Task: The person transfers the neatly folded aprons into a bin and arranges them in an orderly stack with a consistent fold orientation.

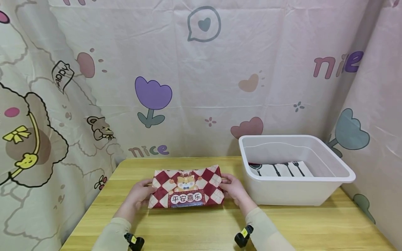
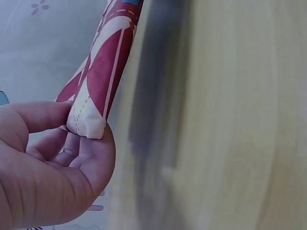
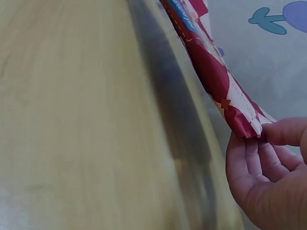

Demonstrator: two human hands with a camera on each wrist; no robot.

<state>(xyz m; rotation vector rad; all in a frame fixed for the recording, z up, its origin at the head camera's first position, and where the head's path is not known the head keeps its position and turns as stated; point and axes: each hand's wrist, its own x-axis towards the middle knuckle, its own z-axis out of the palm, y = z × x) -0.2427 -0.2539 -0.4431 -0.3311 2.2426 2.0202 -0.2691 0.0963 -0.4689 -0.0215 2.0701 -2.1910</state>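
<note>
A folded cloth (image 1: 186, 188) with red and cream diamonds, a cartoon animal and Chinese lettering is held up between both hands over the front half of the table. My left hand (image 1: 140, 193) pinches its left end; in the left wrist view the thumb lies on one face and curled fingers (image 2: 98, 158) on the other. The opposite end is gripped by my right hand (image 1: 233, 188), its thumb and bent fingers (image 3: 240, 165) at the corner in the right wrist view. Both wrist views show a dark shadow or reflection on the tabletop beneath the cloth.
To the right of the cloth stands a white plastic tub (image 1: 289, 191). Inside lies a white cloth (image 1: 292, 169) printed with dark kitchen utensils. The wooden table (image 1: 188, 230) backs onto a patterned curtain (image 1: 194, 69), which also closes off the left and right sides.
</note>
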